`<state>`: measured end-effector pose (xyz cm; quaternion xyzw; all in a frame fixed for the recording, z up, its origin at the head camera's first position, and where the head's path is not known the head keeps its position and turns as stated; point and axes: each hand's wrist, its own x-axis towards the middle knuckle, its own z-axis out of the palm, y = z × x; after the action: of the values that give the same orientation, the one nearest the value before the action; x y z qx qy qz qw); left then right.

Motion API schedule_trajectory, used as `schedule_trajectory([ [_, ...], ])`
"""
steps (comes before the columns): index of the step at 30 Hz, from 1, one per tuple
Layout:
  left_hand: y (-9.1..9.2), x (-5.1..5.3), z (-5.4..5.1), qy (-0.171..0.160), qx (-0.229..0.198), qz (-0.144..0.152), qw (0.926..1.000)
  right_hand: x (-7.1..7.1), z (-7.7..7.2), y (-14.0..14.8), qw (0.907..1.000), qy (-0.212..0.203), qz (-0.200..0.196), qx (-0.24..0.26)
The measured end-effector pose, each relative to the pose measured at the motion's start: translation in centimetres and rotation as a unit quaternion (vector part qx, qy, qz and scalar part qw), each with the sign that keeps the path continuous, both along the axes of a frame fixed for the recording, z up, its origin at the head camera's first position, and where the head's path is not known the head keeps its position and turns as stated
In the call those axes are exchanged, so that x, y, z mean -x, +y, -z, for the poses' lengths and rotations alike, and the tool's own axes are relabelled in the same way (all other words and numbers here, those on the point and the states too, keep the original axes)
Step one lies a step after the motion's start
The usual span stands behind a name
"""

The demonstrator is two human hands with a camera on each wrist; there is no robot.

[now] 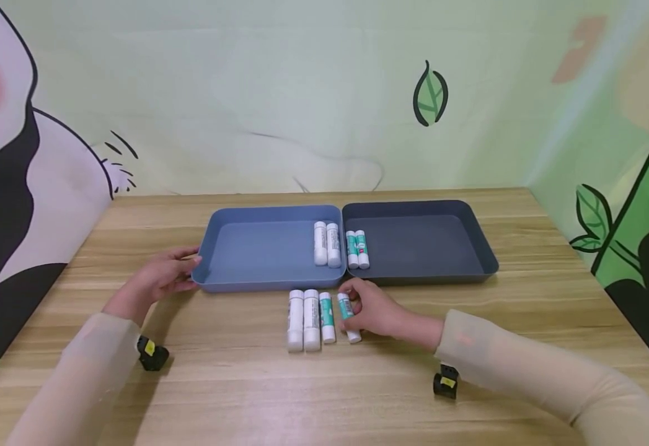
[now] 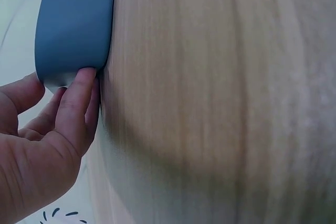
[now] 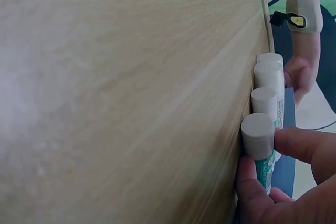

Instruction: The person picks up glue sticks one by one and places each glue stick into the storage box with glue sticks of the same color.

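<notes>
My right hand [image 1: 377,308] pinches a small green-and-white glue stick [image 1: 349,317] between thumb and fingers, at the right end of a row on the table. Beside it lie another green-labelled glue stick [image 1: 327,318] and two larger white glue sticks [image 1: 304,321]. In the right wrist view, the held stick's white end [image 3: 258,135] faces the camera. At the blue tray's [image 1: 268,286] left end, my left hand [image 1: 159,277] holds the tray, thumb at the rim and fingertips against the outer wall [image 2: 73,24] lower down.
A dark grey tray [image 1: 419,279] adjoins the blue one on the right. Two white glue sticks [image 1: 326,244] lie inside the blue tray near its right wall. Two green-labelled sticks [image 1: 357,249] lie in the grey tray by its left wall. Behind the wooden table [image 1: 235,390] hangs a printed backdrop.
</notes>
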<state>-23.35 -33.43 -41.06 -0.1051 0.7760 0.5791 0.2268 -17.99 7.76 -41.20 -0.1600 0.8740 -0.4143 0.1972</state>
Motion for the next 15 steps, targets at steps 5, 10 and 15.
schedule_trajectory([
  [5, 0.1, 0.0, -0.1, 0.004, -0.004, 0.001, 1.0000, 0.4, 0.0, -0.2, 0.9998, 0.008, 0.005, -0.018],
  [10, 0.1, -0.1, -0.3, 0.005, -0.012, 0.002, 0.9999, 1.0, -0.2, -0.6, 0.9990, -0.014, 0.017, -0.039],
  [15, 0.2, -0.2, -0.3, 0.004, -0.010, 0.004, 0.9999, 1.0, -0.3, -0.8, 0.9937, -0.096, 0.057, 0.015],
])
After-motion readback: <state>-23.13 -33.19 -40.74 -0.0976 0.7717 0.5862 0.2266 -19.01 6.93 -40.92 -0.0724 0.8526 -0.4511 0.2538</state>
